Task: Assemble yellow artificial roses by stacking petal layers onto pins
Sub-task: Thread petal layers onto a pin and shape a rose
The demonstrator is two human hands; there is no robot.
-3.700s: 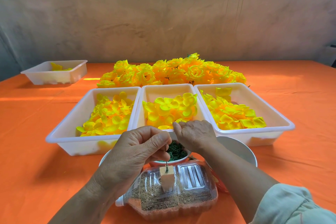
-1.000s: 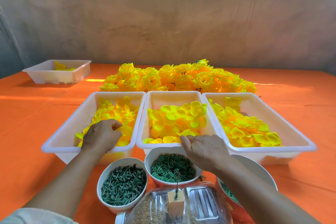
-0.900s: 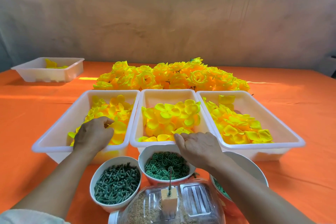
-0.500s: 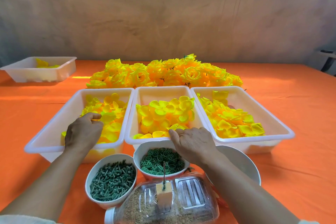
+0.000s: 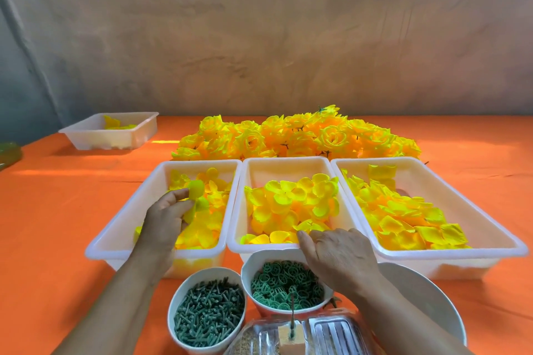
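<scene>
Three white trays of yellow petal layers stand side by side: left tray (image 5: 121, 228), middle tray (image 5: 284, 166), right tray (image 5: 490, 229). My left hand (image 5: 164, 219) is inside the left tray and pinches a yellow petal layer (image 5: 196, 196) lifted a little off the pile. My right hand (image 5: 340, 256) hovers over the near rim of the middle tray with fingers curled down; whether it holds anything is hidden. A green pin (image 5: 292, 311) stands upright in a small block (image 5: 290, 341) on a clear sand-filled bottle (image 5: 326, 334), bare of petals.
A heap of finished yellow roses (image 5: 297, 135) lies behind the trays. A bowl of green pins (image 5: 206, 313), a bowl of green rings (image 5: 284, 282) and a white bowl (image 5: 427, 302) stand near me. A fourth tray (image 5: 112, 131) sits far left on the orange cloth (image 5: 57, 210).
My left hand left the pin, reached into the left tray and now lifts one petal layer. My right hand stayed at the middle tray's near rim. The view shifted slightly.
</scene>
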